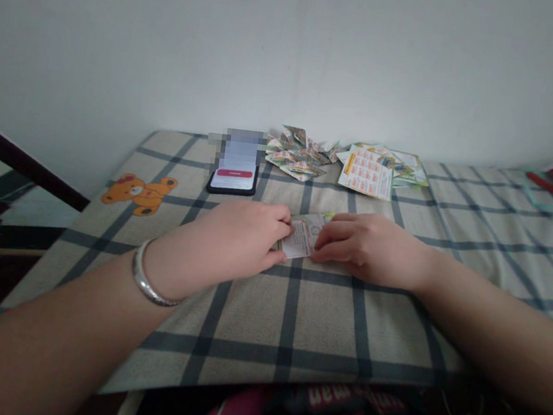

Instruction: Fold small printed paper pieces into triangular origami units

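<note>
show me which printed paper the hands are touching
The printed paper between the left hand and the right hand; the folded papers and flat papers lie farther back, near the wall, with no hand on them.

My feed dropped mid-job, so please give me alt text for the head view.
The left hand and right hand touch a printed paper on a checked tablecloth. Beyond them lie a phone, a pile of folded papers and some flat printed sheets.
</note>
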### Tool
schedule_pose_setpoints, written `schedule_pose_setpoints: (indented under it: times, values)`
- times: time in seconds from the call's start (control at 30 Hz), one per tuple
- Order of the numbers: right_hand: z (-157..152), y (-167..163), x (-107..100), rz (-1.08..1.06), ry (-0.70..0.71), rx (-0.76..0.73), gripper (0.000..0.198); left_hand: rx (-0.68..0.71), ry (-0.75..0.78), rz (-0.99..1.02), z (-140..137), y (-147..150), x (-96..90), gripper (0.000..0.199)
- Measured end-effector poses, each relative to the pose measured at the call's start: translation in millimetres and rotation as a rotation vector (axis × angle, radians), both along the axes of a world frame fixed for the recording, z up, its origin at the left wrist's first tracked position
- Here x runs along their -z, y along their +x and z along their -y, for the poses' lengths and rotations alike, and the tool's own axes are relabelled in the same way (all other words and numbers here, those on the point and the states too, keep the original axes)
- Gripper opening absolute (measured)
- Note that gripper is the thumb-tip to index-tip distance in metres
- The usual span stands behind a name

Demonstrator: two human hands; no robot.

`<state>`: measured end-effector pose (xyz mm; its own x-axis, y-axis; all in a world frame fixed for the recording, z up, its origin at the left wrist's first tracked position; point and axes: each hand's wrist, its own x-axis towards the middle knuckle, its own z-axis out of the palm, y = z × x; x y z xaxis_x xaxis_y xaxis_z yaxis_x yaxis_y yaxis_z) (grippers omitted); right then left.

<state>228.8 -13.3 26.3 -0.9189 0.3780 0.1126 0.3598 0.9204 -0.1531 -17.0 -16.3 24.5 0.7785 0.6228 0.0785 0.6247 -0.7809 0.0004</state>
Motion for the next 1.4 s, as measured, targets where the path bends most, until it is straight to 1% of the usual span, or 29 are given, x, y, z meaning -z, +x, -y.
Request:
schedule_pose_setpoints:
  times: [0.17, 0.33, 0.6, 0.77, 0.9, 1.2, 1.3, 1.4]
  values:
    - [-1.6, 7.4, -4.1, -0.039, -0.099, 0.022, 0.024, -0.017, 0.004, -0.043, 1.5, 2.2, -1.2, 0.032]
    - [-2.3, 17.6, -9.2, -0.014, -0.137, 0.082, 0.033, -0.02, 0.035, -0.037, 0.5, 1.6, 0.3, 0.032]
    - [-3.4, 27.0, -17.1, 0.083, -0.072, 0.138, 0.032, 0.023, 0.031, 0.041, -4.6, -2.3, 4.1, 0.034]
    - [2.9, 25.4, -21.8, 0.108, -0.031, 0.16, 0.033, 0.013, 0.008, 0.034, -4.7, -1.4, 4.9, 0.034]
    - [6.9, 27.6, -23.2, 0.129, 0.022, 0.202, 0.028, 0.012, 0.015, 0.034, -4.5, 0.0, 4.9, 0.031]
    - [-1.4, 29.7, -17.2, 0.103, 0.006, 0.193, 0.028, 0.034, 0.056, 0.001, -5.4, 4.9, 4.0, 0.026]
    - [-5.1, 28.5, -13.1, 0.08, 0.068, 0.227, 0.028, 0.088, 0.106, 0.01, -9.5, 5.9, 6.4, 0.022]
    - [-7.2, 26.9, -8.7, 0.062, 0.096, 0.214, 0.024, 0.206, 0.168, 0.042, -14.7, 6.1, 9.0, 0.015]
